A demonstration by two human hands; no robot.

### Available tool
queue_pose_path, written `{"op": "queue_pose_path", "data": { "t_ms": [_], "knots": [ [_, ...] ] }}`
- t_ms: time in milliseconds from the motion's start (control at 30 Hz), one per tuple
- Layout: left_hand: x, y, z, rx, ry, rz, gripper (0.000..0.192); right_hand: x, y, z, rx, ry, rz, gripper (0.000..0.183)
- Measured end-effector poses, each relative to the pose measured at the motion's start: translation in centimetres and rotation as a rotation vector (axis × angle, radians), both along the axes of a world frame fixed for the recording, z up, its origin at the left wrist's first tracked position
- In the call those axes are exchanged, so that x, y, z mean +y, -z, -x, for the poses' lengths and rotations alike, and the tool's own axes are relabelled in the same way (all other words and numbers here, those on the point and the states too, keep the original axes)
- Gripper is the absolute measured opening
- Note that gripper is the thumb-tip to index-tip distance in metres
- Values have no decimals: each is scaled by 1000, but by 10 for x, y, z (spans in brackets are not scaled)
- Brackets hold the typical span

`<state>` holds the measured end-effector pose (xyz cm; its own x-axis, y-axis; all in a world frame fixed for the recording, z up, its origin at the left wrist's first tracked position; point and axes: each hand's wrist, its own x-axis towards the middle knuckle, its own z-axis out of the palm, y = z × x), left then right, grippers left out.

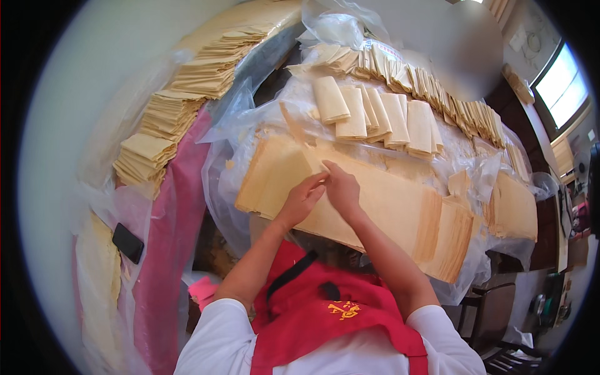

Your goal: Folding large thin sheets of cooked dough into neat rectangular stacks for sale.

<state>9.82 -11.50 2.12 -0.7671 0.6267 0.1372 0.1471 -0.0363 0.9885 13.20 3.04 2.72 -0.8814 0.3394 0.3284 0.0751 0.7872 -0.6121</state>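
A long stack of thin tan sheets (389, 201) lies before me, its layered ends showing at the right. Over the stack's left part, the top sheet is turned back into a paler flap (281, 164). My left hand (304, 194) is at the flap's right edge, fingers bent, and its fingertips meet those of my right hand (342, 187). Both hands seem to pinch the sheet's edge between thumb and fingers, though the pinched part is mostly hidden. A narrow torn strip (291, 123) sticks up beyond the stack's far edge.
Folded sheets (396, 119) lie beyond the stack, with a long row of upright folded ones (431, 91) behind. More folded piles (145, 154) line the left side. A black phone (128, 243) rests on plastic at the left. A dark chair (490, 311) stands at the lower right.
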Motion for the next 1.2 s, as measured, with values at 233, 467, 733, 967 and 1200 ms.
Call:
{"op": "queue_pose_path", "data": {
  "t_ms": [233, 467, 733, 967, 1200],
  "knots": [
    [-24, 90, 7, 766, -201, 797, 56, 104, -1, -25, 170, 155, 915, 26],
    [-58, 97, 27, 753, -353, 730, 50, 132, -100, -105, 266, 109, -560, 40],
    [-165, 92, 60, 383, -755, 794, 39, 79, 42, -177, -248, -66, -552, 48],
    [-163, 73, 44, 797, -903, 901, 32, 58, 51, -184, -269, -41, -446, 58],
    [-179, 104, 63, 240, -697, 708, 29, 56, 52, -187, -260, -51, -453, 59]
  ]
}}
